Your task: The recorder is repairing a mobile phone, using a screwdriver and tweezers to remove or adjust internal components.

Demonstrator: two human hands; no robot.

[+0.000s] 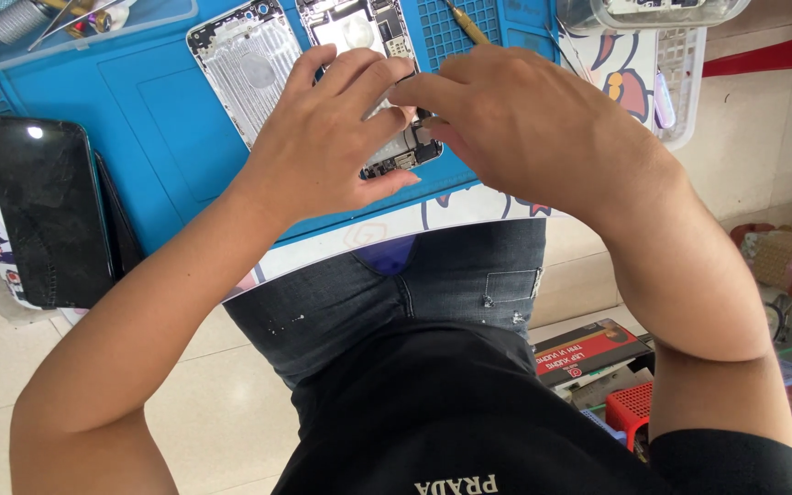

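1. A black phone [46, 209] with a cracked screen lies at the left edge of the blue mat [167, 119] on the surface.
2. A silver phone back cover [245, 64] rests on the mat, just left of the hands.
3. The left hand [336, 142] lies over the opened phone [387, 92], fingers [368, 78] spread and curled onto it.
4. The right hand [524, 119] meets it from the right, fingers pressed together at the phone's lower part; whether they pinch anything cannot be told.
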